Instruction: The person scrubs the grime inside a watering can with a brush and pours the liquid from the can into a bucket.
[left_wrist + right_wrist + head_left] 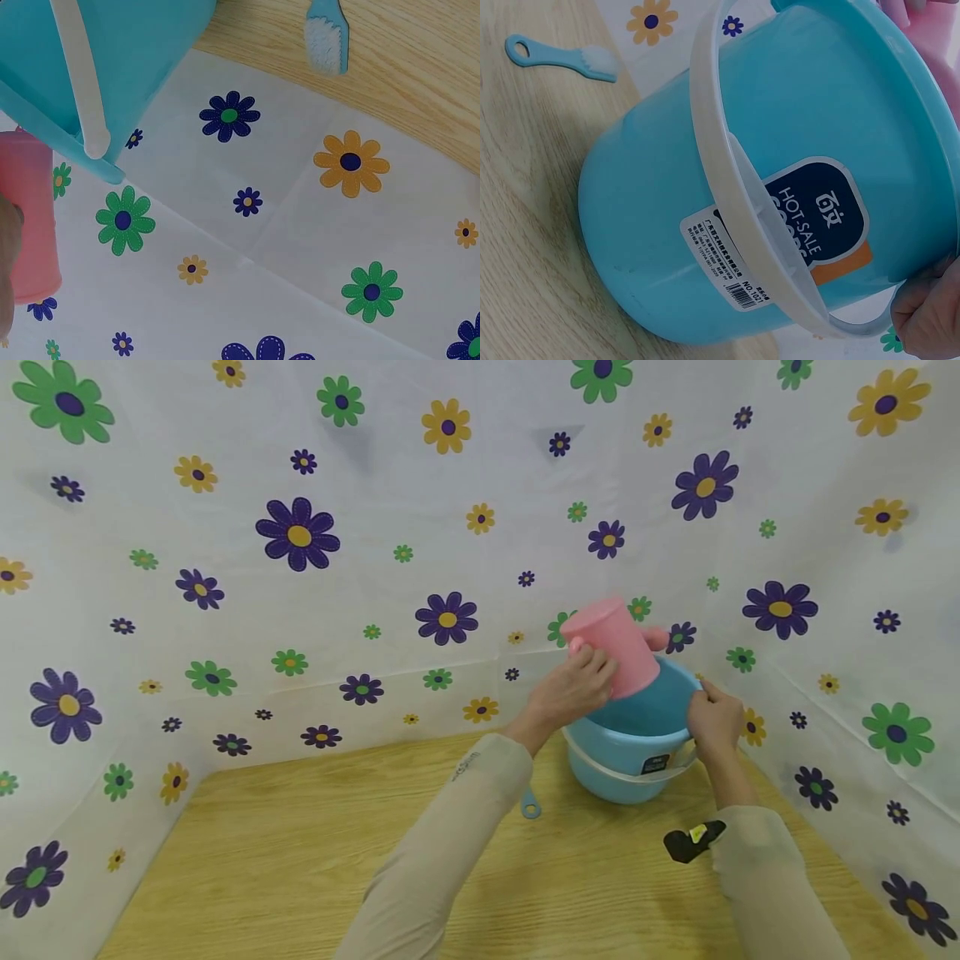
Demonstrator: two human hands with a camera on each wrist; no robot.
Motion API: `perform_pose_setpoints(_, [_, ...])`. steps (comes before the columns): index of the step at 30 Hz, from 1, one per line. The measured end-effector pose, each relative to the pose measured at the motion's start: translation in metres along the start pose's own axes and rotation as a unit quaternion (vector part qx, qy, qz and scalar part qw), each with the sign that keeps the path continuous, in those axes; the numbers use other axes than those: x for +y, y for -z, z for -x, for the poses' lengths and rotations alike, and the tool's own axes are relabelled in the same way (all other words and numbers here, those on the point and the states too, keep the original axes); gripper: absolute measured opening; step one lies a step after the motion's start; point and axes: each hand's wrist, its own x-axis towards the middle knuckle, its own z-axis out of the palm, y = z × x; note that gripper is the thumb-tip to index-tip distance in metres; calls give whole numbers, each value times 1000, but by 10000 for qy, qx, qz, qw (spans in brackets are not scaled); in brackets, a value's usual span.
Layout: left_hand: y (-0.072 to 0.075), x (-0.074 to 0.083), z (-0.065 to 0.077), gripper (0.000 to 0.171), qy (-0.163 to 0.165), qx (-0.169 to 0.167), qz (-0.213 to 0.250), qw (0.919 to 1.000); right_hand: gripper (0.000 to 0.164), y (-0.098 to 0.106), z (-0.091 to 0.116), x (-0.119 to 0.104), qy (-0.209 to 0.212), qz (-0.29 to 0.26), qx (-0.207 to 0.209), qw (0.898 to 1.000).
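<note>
My left hand (573,689) holds a pink, cup-like plastic container (618,647) by its side, tilted over the mouth of a light blue bucket (618,789). A stubby pink part sticks out from the container's far side; its inside is hidden. In the left wrist view, the pink container (30,225) and part of the left hand (7,262) show at the left edge. My right hand (716,718) grips the bucket's rim at the right. The bucket (652,247) leans a little, its white handle (712,142) hanging down across its labelled front.
A small blue brush (530,806) with white bristles lies on the wooden table (300,843), left of the bucket. Flower-patterned white sheeting (375,593) rises behind the table and along both sides. A black item (692,843) hangs at the right wrist.
</note>
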Motion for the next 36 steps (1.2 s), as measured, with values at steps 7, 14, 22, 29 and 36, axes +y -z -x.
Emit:
perform_pose_setpoints(7, [0,-5,-2,29,-223,73,-44,9997,48,-1,-2,1,46,69,51,10000])
perform_pose_setpoints(14, [2,-13,0,27,-628,-232,-379,9970,48,-3,0,2,69,4,58,10000])
perform_pose_setpoints(22, [3,-18,2,24,-696,-187,-409,9966,47,-2,-2,1,-19,-26,136,9999])
perform_pose_setpoints(29, [5,-21,-1,25,-793,-108,-431,9959,46,-3,-2,1,-61,-83,207,9997])
perform_pose_setpoints(36, [4,-22,-1,26,-873,-116,-434,9952,47,-3,-2,1,-110,-46,153,9998])
